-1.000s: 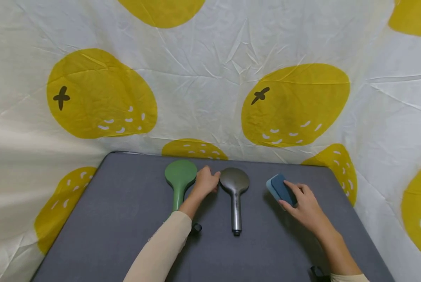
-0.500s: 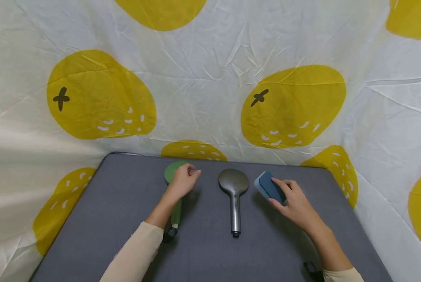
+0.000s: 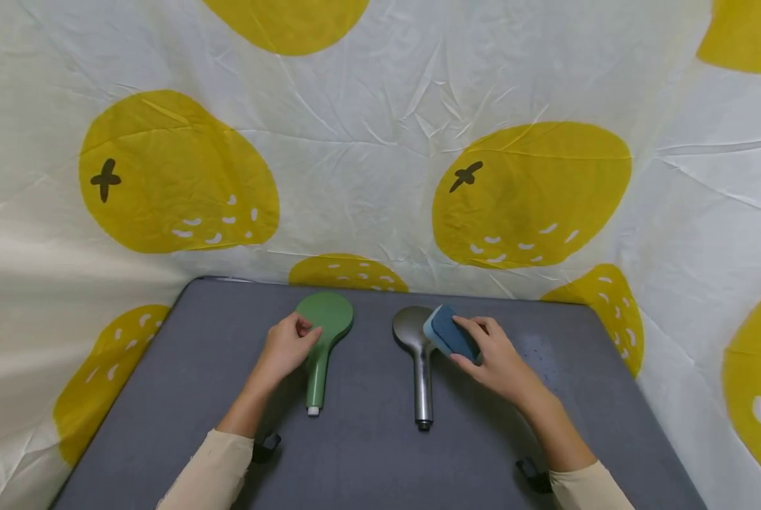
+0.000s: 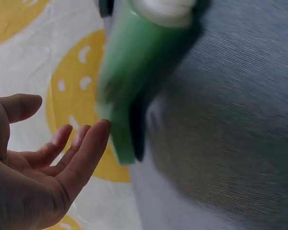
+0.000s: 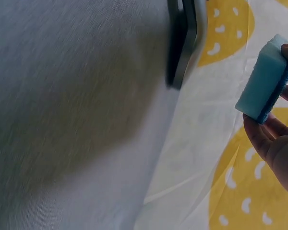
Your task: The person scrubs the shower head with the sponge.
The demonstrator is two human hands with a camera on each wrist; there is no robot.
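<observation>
Two grips: right hand (image 3: pixel 498 361) pinches sponge (image 3: pixel 447 331); left hand (image 3: pixel 284 348) relaxed beside green shower head (image 3: pixel 325 333).

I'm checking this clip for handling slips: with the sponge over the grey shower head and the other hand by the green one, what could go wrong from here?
1. The grey shower head lies loose on the table, held by neither hand; pressure from the sponge in the right hand may slide or roll it.
2. The left hand is beside the green shower head with fingers relaxed, so it may nudge it aside.
</observation>
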